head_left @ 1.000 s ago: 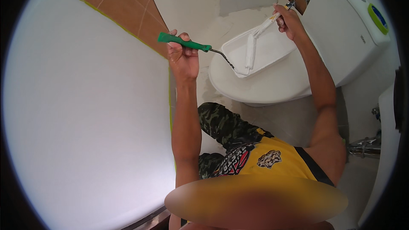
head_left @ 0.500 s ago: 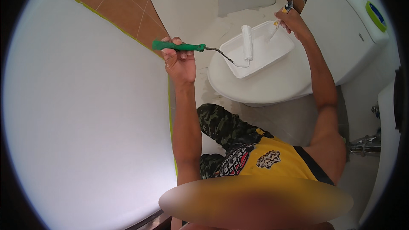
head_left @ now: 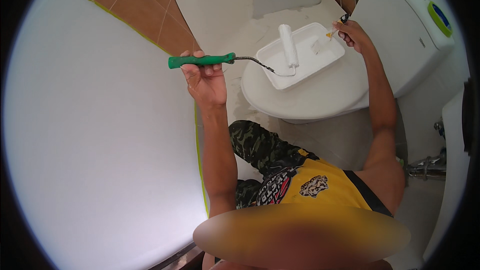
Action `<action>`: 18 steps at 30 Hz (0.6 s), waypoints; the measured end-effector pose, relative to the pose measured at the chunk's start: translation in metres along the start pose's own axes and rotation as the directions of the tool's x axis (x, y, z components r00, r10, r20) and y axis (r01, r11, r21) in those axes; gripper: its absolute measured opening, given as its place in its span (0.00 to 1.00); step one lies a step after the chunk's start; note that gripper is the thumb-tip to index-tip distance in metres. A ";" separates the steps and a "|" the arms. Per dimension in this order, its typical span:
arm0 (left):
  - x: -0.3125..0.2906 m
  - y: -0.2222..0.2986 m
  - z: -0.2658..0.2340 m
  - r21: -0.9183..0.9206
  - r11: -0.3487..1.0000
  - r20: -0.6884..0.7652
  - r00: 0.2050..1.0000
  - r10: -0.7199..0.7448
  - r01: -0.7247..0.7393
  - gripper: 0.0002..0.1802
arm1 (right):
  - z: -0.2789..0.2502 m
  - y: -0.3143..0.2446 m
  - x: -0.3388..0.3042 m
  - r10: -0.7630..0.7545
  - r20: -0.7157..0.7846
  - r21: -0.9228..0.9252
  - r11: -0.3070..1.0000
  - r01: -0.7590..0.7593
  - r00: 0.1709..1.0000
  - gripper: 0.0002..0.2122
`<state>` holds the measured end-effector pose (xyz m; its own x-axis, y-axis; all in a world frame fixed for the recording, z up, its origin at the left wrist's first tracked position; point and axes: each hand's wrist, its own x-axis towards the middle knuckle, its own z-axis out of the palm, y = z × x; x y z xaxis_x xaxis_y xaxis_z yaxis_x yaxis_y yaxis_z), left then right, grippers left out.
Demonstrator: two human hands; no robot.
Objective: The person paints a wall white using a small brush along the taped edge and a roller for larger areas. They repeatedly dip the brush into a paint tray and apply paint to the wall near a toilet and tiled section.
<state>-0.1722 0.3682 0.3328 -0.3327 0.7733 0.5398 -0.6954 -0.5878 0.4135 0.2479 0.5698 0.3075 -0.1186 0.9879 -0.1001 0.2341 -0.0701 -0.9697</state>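
My left hand [head_left: 207, 82] is closed around the green handle of a paint roller [head_left: 202, 60]. The roller's thin bent rod reaches right, and its white sleeve [head_left: 287, 45] is over a white paint tray [head_left: 277, 86]. Whether the sleeve touches the paint I cannot tell. In my right hand [head_left: 353, 35] is a paintbrush [head_left: 330, 34], held by its handle at the tray's far right corner. Its whitened bristles point down and left into the tray. The tray rests on the closed lid of a toilet [head_left: 265, 104].
A white wall [head_left: 105, 120] fills the left, edged by yellow-green tape [head_left: 198, 150]. Brown tiles [head_left: 142, 7] lie beyond it. The toilet's cistern [head_left: 405, 25] stands at right, with a green-rimmed blue object [head_left: 440, 19] on top. Metal pipe fittings [head_left: 427, 170] stick out below it.
The paintbrush has tilted lower, its handle swinging right with my right hand. My left hand has shifted slightly left and down, and the roller sleeve has tipped a little left.
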 end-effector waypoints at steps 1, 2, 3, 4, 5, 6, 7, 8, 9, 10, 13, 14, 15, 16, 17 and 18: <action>-0.001 0.000 0.003 0.010 1.000 -0.003 1.000 0.013 -0.013 0.25 | -0.001 0.001 -0.006 0.009 -0.027 0.006 1.000 -0.009 1.000 0.18; -0.003 -0.001 0.006 0.025 0.999 0.004 1.000 0.026 -0.026 0.25 | 0.001 0.000 -0.016 -0.101 -0.176 -0.138 0.987 0.077 0.979 0.18; -0.005 -0.001 0.011 0.036 0.998 -0.010 0.999 0.045 -0.045 0.24 | 0.009 -0.002 -0.029 -0.236 -0.299 -0.295 0.944 0.145 0.925 0.19; -0.009 -0.001 0.016 0.050 0.997 -0.018 0.998 0.064 -0.063 0.24 | 0.016 -0.008 -0.045 -0.334 -0.390 -0.442 0.886 0.143 0.858 0.19; -0.013 -0.002 0.023 0.070 0.994 -0.012 0.996 0.084 -0.083 0.23 | 0.023 -0.015 -0.067 -0.353 -0.347 -0.377 0.901 0.216 0.869 0.20; -0.019 -0.002 0.029 0.118 0.984 0.008 0.991 0.133 -0.133 0.23 | 0.029 -0.022 -0.094 -0.287 -0.322 -0.296 0.936 0.192 0.902 0.21; -0.027 -0.004 0.036 0.166 0.969 0.043 0.983 0.177 -0.181 0.22 | 0.038 -0.027 -0.123 -0.225 -0.077 -0.083 0.972 0.219 0.971 0.22; -0.036 -0.007 0.043 0.209 0.950 0.079 0.973 0.218 -0.230 0.22 | 0.054 -0.030 -0.152 -0.179 0.176 0.140 0.978 0.155 0.968 0.23; -0.046 -0.012 0.049 0.288 0.914 0.130 0.957 0.260 -0.287 0.21 | 0.081 -0.031 -0.172 -0.165 0.311 0.248 0.965 0.088 0.936 0.24; -0.058 -0.018 0.055 0.356 0.865 0.186 0.934 0.305 -0.354 0.21 | 0.108 -0.033 -0.191 -0.182 0.403 0.353 0.935 0.031 0.897 0.27; -0.088 -0.031 0.064 0.499 0.730 0.425 0.866 0.264 -0.467 0.21 | 0.158 -0.036 -0.222 -0.205 0.557 0.591 0.779 -0.210 0.805 0.28; -0.096 -0.031 0.062 0.589 0.714 0.451 0.887 0.098 -0.378 0.23 | 0.170 -0.033 -0.228 -0.209 0.552 0.646 0.719 -0.256 0.807 0.28; -0.102 -0.033 0.062 0.651 0.665 0.497 0.868 -0.011 -0.365 0.24 | 0.177 -0.033 -0.231 -0.211 0.544 0.697 0.652 -0.298 0.812 0.28; -0.108 -0.036 0.062 0.688 0.679 0.417 0.905 -0.080 -0.257 0.26 | 0.180 -0.032 -0.231 -0.184 0.526 0.700 0.648 -0.300 0.830 0.25; -0.113 -0.040 0.062 0.692 0.682 0.387 0.919 -0.077 -0.234 0.26 | 0.180 -0.033 -0.230 -0.160 0.511 0.701 0.646 -0.302 0.845 0.22; -0.113 -0.044 0.061 0.657 0.716 0.399 0.915 -0.066 -0.235 0.26 | 0.178 -0.035 -0.227 -0.135 0.495 0.701 0.646 -0.303 0.858 0.20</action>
<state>-0.0654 0.2923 0.2983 -0.0049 0.6511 0.7589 -0.0008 -0.7590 0.6511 0.0945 0.3229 0.3244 -0.6109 0.7890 -0.0654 -0.4894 -0.4412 -0.7522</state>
